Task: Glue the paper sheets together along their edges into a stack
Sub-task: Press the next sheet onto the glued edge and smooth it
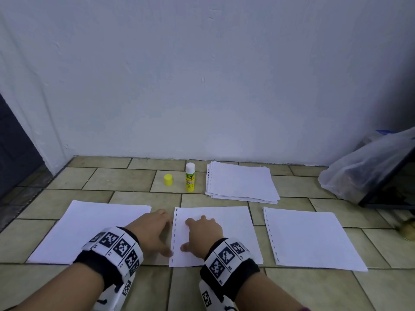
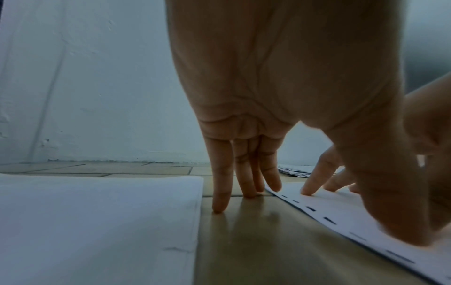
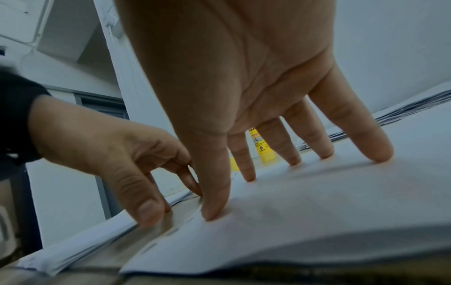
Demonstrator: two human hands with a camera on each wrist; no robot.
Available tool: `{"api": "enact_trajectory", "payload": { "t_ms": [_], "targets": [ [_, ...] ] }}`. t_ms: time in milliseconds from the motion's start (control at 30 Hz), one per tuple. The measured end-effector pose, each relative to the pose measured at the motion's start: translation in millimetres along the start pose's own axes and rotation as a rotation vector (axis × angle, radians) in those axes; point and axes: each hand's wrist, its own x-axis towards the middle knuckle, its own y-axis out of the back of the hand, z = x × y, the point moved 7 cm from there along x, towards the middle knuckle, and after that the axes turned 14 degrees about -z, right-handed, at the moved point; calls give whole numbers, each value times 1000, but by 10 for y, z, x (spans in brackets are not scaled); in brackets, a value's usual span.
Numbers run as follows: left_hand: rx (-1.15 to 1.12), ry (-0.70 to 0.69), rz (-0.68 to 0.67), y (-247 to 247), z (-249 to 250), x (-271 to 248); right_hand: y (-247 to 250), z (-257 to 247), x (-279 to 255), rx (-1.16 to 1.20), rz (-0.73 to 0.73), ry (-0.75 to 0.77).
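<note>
Three white sheets lie side by side on the tiled floor: a left sheet (image 1: 89, 232), a middle sheet (image 1: 235, 223) with punched slots down its left edge, and a right sheet (image 1: 310, 239). My right hand (image 1: 195, 232) presses spread, straight fingers (image 3: 375, 148) on the middle sheet (image 3: 317, 202). My left hand (image 1: 165, 232) stands beside it, its fingers (image 2: 220, 192) on the bare tile between the left sheet (image 2: 97, 221) and the middle sheet (image 2: 341, 216), its thumb (image 2: 395, 212) at the punched edge. The yellow glue stick (image 1: 190, 178) stands uncapped farther back, its cap (image 1: 168, 180) to its left.
A stack of punched paper (image 1: 242, 182) lies behind the middle sheet near the wall. At the far right, a clear plastic bag (image 1: 363, 169) leans on a dark frame (image 1: 386, 198). A dark doorway (image 1: 13, 153) is at the left.
</note>
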Motion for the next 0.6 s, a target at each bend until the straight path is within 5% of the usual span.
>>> {"api": "enact_trajectory", "payload": {
  "t_ms": [600],
  "targets": [
    [217,88,12,-55,171,78,-41,16,116,3,76,-16]
  ]
}}
